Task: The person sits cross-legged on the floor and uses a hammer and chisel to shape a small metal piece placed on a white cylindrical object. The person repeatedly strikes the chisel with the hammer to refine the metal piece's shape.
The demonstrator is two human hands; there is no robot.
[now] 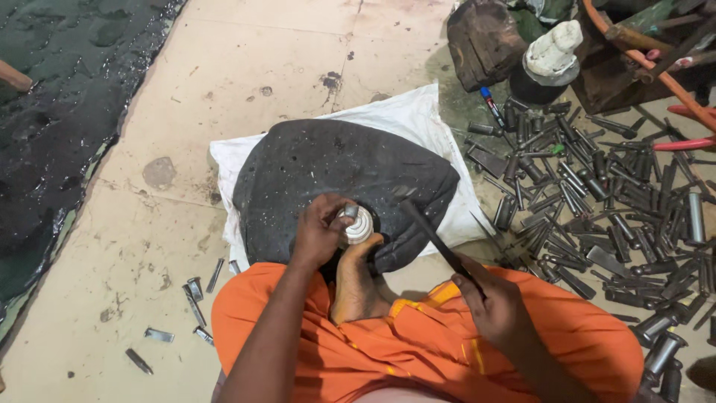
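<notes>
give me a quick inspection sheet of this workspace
surface: pale concrete floor, stained; dark cushion on a white sack
job's things: small white ridged carving braced against a foot; thin dark tool
clutter: heap of metal chisels, a few loose at left
grippers: left hand grips the carving; right hand holds the tool, tip lifted off the carving
cables: nothing seen
surroundings: dark wet patch; wooden block; second white carving

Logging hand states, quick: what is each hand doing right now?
Left hand: closed on a small white carved piece, braced against the foot.
Right hand: closed around a long dark tool.
</notes>
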